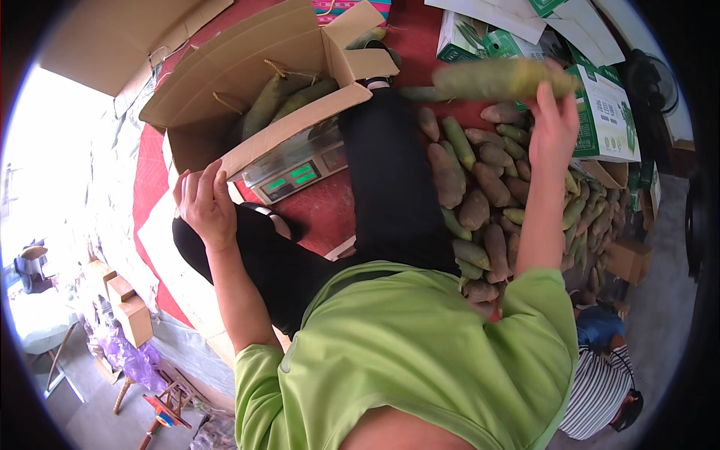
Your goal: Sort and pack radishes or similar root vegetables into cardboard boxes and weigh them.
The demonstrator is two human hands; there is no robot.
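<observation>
My right hand [553,120] is raised at the upper right and holds a long green radish [484,79] by its right end; the radish lies level and is slightly blurred. With curled fingers, my left hand [206,206] grips the near corner of a flap of an open cardboard box [300,135]. Inside the box are a few radishes [262,109], and rope handles show on its wall. The box rests on a scale [296,176] with a lit green display. Below my right hand spreads a pile of green and reddish-brown radishes [480,176].
Green-and-white printed cartons [607,112] stand at the upper right, near a black fan [651,82]. A red cloth [322,221] covers the floor under the scale. Another person in a striped shirt [600,394] is at the lower right. Small wooden stools [172,394] stand lower left.
</observation>
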